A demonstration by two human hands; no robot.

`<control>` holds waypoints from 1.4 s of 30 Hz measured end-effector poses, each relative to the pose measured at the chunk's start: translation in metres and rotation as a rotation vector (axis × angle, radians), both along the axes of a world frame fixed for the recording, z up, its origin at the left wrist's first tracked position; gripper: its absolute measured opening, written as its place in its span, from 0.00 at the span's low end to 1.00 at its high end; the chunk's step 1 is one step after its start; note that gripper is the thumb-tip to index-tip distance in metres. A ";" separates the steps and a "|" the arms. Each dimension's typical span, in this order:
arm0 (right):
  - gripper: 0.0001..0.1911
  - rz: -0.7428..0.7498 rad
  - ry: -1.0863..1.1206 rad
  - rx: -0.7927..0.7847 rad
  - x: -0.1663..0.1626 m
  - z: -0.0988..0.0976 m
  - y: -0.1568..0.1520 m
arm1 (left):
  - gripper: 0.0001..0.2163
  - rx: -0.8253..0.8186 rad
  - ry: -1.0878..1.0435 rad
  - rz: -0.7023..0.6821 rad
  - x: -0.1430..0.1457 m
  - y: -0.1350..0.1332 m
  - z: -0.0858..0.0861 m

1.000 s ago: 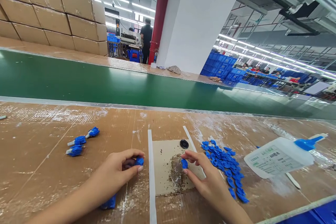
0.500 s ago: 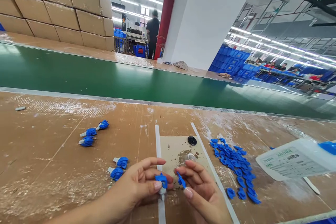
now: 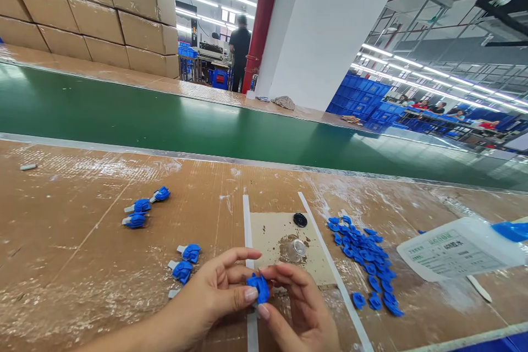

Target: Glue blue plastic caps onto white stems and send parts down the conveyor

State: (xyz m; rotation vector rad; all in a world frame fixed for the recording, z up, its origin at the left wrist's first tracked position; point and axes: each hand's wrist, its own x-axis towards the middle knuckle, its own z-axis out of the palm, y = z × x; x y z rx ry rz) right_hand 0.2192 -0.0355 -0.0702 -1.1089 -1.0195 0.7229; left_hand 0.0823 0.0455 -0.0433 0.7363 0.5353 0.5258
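Observation:
My left hand is closed on a blue part with a pale stem, pinched between thumb and fingers near the front of the table. From the other side, my right hand has its thumb and fingertips on a thin blue piece against that part; the piece's own outline cannot be made out. Right of my hands lies a heap of small flat blue pieces. On the left rest several blue parts with pale stems. A small clear cup stands on a wet beige sheet, near a black round cap.
A white bottle with a label lies on the right side of the brown table. White tape strips flank the beige sheet. Beyond runs a green conveyor belt, with stacked cartons behind it. People are in the distance.
My right hand has moved left with its thin blue piece, bringing it from apart to against the blue part in my left hand. The view has shifted slightly.

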 end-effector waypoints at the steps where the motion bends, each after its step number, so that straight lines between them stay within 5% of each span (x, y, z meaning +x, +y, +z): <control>1: 0.19 -0.041 -0.091 0.017 -0.002 -0.002 0.000 | 0.24 -0.016 0.014 0.006 0.000 -0.001 0.002; 9: 0.17 -0.135 -0.618 0.332 -0.007 -0.011 0.008 | 0.23 0.089 0.100 -0.027 -0.005 0.006 -0.006; 17: 0.09 -0.544 -1.183 -0.051 0.144 0.005 -0.023 | 0.25 0.341 0.358 0.125 -0.018 0.044 0.020; 19: 0.12 -0.527 -1.240 -0.083 0.179 0.003 -0.019 | 0.24 0.538 0.497 0.215 -0.026 0.062 0.030; 22: 0.15 -0.402 -1.335 -0.105 0.211 -0.002 -0.010 | 0.17 1.063 0.877 0.352 -0.045 0.093 0.038; 25: 0.16 -0.294 -1.418 -0.092 0.222 -0.007 -0.008 | 0.15 1.588 1.312 0.219 -0.068 0.116 0.038; 27: 0.18 -0.258 -1.457 -0.066 0.225 -0.010 -0.010 | 0.18 1.729 1.473 0.074 -0.081 0.123 0.035; 34: 0.19 -0.081 -1.710 0.146 0.229 -0.010 -0.020 | 0.14 1.687 1.537 -0.062 -0.092 0.126 0.032; 38: 0.21 0.001 -1.874 0.209 0.231 -0.006 -0.021 | 0.10 1.629 1.319 -0.226 -0.079 0.114 0.049; 42: 0.26 0.087 -1.833 0.203 0.232 -0.005 -0.021 | 0.07 1.362 1.105 -0.427 -0.066 0.095 0.062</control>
